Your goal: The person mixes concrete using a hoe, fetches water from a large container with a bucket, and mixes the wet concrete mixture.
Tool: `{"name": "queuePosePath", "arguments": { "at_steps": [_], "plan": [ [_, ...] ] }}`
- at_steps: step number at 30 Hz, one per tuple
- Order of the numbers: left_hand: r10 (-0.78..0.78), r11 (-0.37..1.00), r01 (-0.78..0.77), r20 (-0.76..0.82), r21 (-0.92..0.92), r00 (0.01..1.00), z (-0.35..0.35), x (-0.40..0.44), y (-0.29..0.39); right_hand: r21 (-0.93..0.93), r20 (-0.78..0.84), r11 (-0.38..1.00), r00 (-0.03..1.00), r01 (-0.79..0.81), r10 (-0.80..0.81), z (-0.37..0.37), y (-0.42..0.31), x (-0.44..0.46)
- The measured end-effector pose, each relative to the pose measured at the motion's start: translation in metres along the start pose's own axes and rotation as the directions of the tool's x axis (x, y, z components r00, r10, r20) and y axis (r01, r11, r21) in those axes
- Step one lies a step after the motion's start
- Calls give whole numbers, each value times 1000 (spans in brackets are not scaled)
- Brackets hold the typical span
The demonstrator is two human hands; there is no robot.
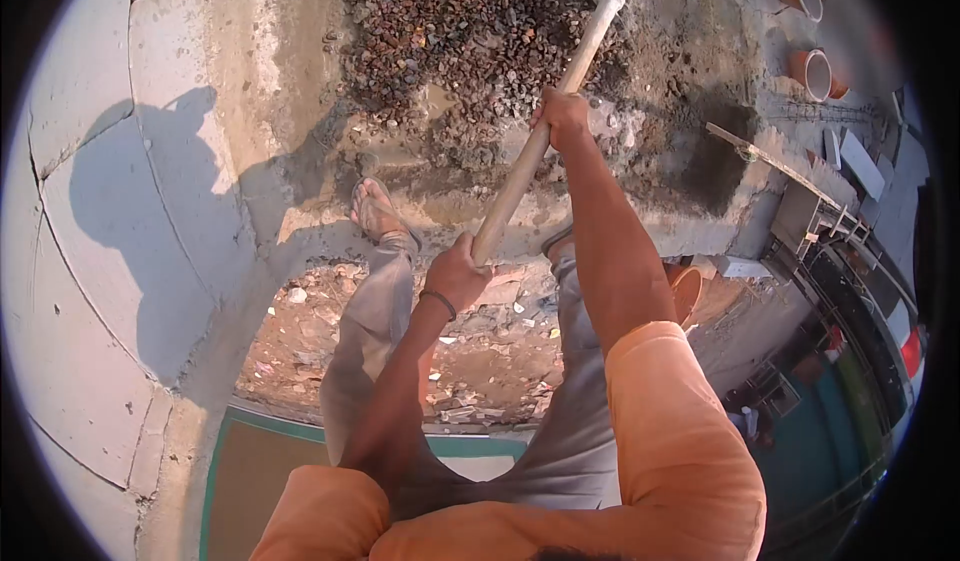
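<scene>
A long wooden handle (520, 174) runs up and to the right between my legs and a heap of dark broken stones (450, 31). My left hand (458, 279), with a dark band at its wrist, is wrapped round the handle's lower end. Higher up, my right hand (562, 116) grips the same handle. At its far end is a pale, dusty head (609, 0), beside the right edge of the stones. The head's full shape cannot be made out.
My sandalled foot (376, 211) stands on a narrow ledge. Below it lies rubble (480, 361). Grey slabs (150, 181) line the left. Round containers (811, 75) sit at the upper right, above a wooden strip (770, 164).
</scene>
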State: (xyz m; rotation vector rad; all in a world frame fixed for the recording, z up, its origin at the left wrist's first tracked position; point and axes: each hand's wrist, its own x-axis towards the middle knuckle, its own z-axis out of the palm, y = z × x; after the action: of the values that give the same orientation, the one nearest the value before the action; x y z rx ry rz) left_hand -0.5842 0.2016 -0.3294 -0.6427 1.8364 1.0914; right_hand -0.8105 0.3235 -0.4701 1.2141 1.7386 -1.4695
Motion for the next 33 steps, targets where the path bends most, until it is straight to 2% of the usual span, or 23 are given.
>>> {"name": "queuePosePath", "arguments": {
  "at_steps": [2,5,8,9,10,12,13,15,16,18,19,20,21,22,23,25,28,30,33],
  "plan": [
    [-51,995,52,-17,85,999,3,-24,-7,17,35,993,992,-121,120,-13,26,-7],
    [-40,987,48,-57,152,998,25,-62,15,38,105,993,989,-113,109,-42,34,-22],
    [-99,993,107,-151,45,983,74,-117,11,-15,171,999,985,-31,33,-64,54,-69],
    [-110,994,110,-197,-9,974,87,-135,7,-19,173,998,983,-57,59,-68,61,-95],
    [-137,989,146,-214,28,967,97,-149,0,-22,175,997,981,-79,82,-70,64,-115],
    [-210,967,237,-241,89,947,108,-180,-10,109,220,989,972,-103,77,-83,62,-145],
    [-192,965,230,-258,125,947,104,-186,-6,162,241,979,967,-120,78,-88,58,-159],
    [-87,980,125,-235,153,968,90,-174,-1,215,277,969,959,-119,56,-106,28,-160],
    [-26,983,65,-221,169,975,79,-158,1,253,263,967,964,-41,-28,-116,7,-155],
    [73,981,-60,-68,187,995,65,-107,19,395,188,914,965,95,-182,-135,-37,-128],
    [118,978,-111,-28,174,993,60,-81,37,399,133,900,959,178,-249,-144,-59,-109],
    [166,973,-167,16,160,986,55,-55,57,315,21,898,944,308,-330,-147,-85,-95],
    [213,967,-217,41,134,976,54,-26,68,210,-50,916,940,341,-338,-149,-98,-71],
    [246,963,-251,64,94,967,52,-3,68,142,-72,936,946,322,-315,-150,-100,-42],
    [217,971,-225,103,76,971,39,15,62,-4,-73,969,966,247,-246,-145,-102,-20],
    [171,981,-184,177,57,969,10,40,43,43,-133,992,984,122,-115,-106,-45,27],
    [47,976,-88,203,198,978,-68,21,-13,192,-143,976,981,-105,133,-37,57,39],
    [-3,960,-53,200,275,980,-96,-4,-32,324,-60,930,977,-174,204,-16,92,15],
    [-5,962,-42,173,270,985,-100,-49,-55,309,-21,941,988,-140,154,-12,96,-37]
  ]
}}
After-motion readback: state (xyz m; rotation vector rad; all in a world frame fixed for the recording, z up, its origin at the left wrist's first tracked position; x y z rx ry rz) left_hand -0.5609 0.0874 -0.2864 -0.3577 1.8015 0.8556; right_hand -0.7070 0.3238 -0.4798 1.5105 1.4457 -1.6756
